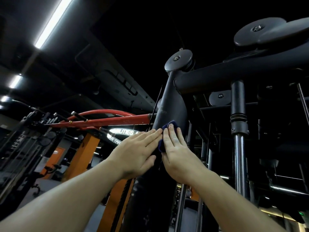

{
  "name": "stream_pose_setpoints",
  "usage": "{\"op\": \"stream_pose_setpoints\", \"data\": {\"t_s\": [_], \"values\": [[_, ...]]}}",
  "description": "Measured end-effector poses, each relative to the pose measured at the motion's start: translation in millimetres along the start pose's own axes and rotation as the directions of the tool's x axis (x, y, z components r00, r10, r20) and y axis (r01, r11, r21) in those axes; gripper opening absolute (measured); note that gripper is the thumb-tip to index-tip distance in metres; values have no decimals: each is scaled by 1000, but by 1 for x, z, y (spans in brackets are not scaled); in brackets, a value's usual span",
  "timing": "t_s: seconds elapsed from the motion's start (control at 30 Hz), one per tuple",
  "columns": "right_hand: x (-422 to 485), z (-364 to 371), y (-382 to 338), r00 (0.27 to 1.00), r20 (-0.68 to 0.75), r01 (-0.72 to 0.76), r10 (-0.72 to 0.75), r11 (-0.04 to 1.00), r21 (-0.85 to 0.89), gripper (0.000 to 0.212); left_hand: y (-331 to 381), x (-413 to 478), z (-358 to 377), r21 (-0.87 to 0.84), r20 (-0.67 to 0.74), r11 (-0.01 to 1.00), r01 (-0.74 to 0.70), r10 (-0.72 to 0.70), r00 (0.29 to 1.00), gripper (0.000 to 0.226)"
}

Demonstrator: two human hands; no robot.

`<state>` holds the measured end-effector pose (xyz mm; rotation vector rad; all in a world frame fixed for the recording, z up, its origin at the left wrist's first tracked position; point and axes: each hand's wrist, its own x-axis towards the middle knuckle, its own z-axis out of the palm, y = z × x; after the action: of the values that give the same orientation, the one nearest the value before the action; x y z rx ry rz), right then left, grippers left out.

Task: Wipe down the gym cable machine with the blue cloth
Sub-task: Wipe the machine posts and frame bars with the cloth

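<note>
Both arms reach up to the dark upright post point(168, 106) of the cable machine. The right hand point(177, 156) lies flat with fingers stretched out, pressing the blue cloth point(164, 131) against the post; the cloth shows above the fingertips and along the hand's left edge, bunched between the two hands. The left hand point(135, 153) is also open and flat, palm toward the post, its fingertips touching the cloth's left side. Neither hand is curled into a grip. Above the hands the post meets a thick horizontal tube point(234, 76), with a round pulley cover point(178, 59) at the joint. A red frame bar point(107, 122) runs off to the left behind the post, and a strip ceiling light point(53, 22) glows overhead
</note>
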<state>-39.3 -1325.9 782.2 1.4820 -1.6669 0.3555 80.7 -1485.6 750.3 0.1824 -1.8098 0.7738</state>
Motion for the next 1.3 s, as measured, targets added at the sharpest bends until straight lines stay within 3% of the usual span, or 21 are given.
{"op": "stream_pose_setpoints", "data": {"t_s": [0.37, 0.5, 0.6, 0.73, 0.93, 1.3], "values": [[2, 2, 4, 1000, 16, 6, -6, 1000, -5, 73, -1, 0, 4, -52, 20, 999, 5, -4, 1000, 75], [8, -3, 8, 1000, -12, -7, 5, 993, -117, 73, -9, 2, -4, 29, 29, 998, -52, 52, 998, 72], [24, -16, 11, 999, -26, -44, 42, 994, -97, 75, -13, 2, -11, 82, 41, 994, -76, 73, 996, 68], [24, -11, 1, 998, -6, -67, 67, 998, -13, 77, -12, -5, -11, 8, 52, 999, -32, 31, 998, 72], [-2, -3, 1, 997, 71, 22, -18, 998, -62, 74, -9, -5, -10, -16, 42, 1000, 7, -6, 999, 75], [-1, 1, 1, 996, 87, 0, 1, 1000, -14, 75, 3, -5, -9, -50, 33, 995, 82, -80, 996, 75]]}}
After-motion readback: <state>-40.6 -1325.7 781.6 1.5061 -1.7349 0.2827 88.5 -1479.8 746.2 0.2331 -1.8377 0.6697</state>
